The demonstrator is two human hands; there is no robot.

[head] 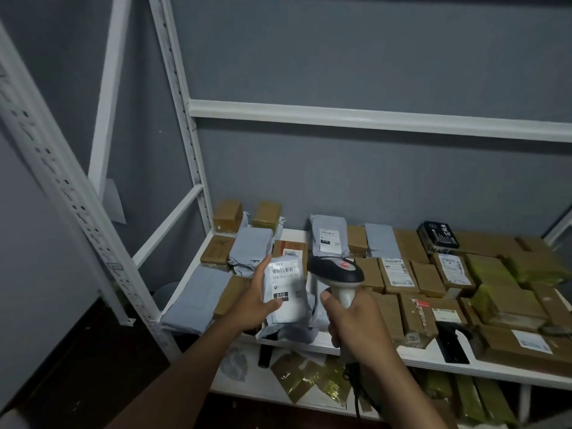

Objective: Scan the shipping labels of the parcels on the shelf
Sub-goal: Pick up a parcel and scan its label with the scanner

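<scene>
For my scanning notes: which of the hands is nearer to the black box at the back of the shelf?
Right. The right hand, gripping the scanner, is below-left of the black box; the left hand is farther left.

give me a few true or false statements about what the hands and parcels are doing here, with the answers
1. The left hand holds a grey mailer with its label facing the camera. True.
2. The right hand is empty. False: it grips the handle of a barcode scanner.
3. The label on the held mailer shows "010". True.
4. The shelf carries only grey mailers. False: many brown cardboard boxes lie there too.
5. The scanner's head is beside the held mailer. True.
</scene>
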